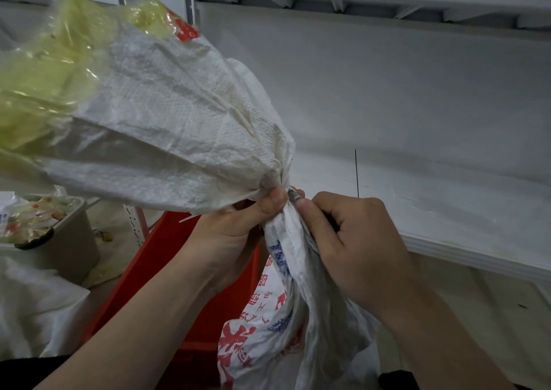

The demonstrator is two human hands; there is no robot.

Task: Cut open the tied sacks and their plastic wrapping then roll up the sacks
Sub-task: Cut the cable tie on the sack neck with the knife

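Plainly, the tied neck of the sack (167,115), which runs from upper-left to bottom, is pinched between thumb and fingers of the left hand (238,228), and a small tool (293,195) is held at it from the right in the curled fingers of the right hand (351,237)

Both hands (238,228) (354,240) grip the sack (167,133) neck

Dim, flat light; blurred upper-left corner; wide-angle edge bowing
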